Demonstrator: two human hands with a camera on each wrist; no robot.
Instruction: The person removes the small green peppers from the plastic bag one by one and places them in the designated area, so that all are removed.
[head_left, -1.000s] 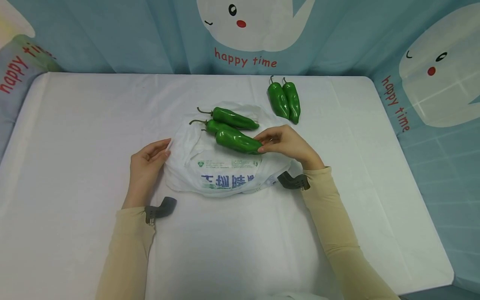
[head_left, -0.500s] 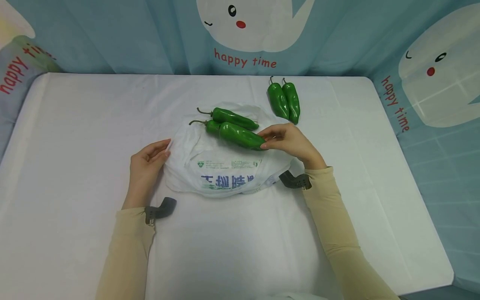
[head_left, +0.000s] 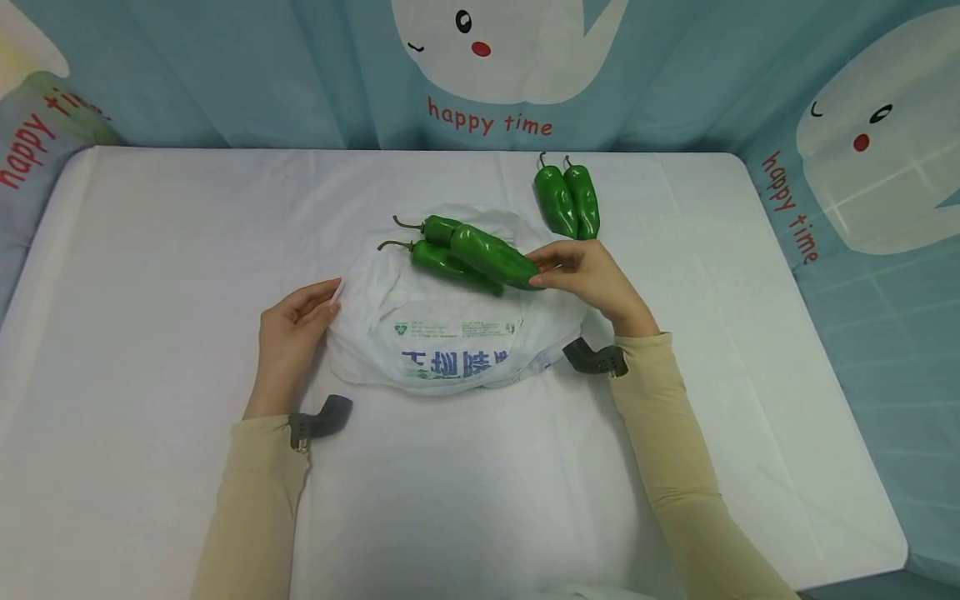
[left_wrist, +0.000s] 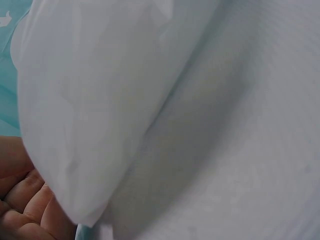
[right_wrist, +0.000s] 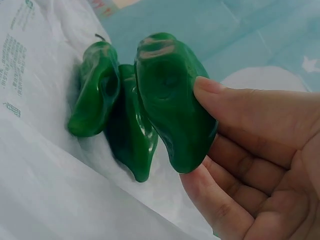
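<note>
My right hand (head_left: 592,279) pinches the tip end of a green pepper (head_left: 491,254) between thumb and fingers. In the right wrist view this pepper (right_wrist: 172,105) is in front of two others. Those are a lower pepper (head_left: 442,263) and an upper pepper (head_left: 437,227), lying on a white plastic bag (head_left: 450,362) with blue and green print; the held one overlaps both from above in the head view. At the bag's left edge, thumb and fingers of my left hand (head_left: 292,333) pinch the film. The left wrist view has the raised bag film (left_wrist: 90,110) beside the curled fingers (left_wrist: 35,210).
Two more green peppers (head_left: 555,200) lie side by side behind the bag, near the table's back edge. A white cloth (head_left: 187,233) covers the table. Blue printed curtains (head_left: 300,75) hang behind it and along the sides.
The right hand has shifted right and slightly back with the pepper. That pepper now overlaps the upper one on the bag as well as the lower one. My left hand stays put.
</note>
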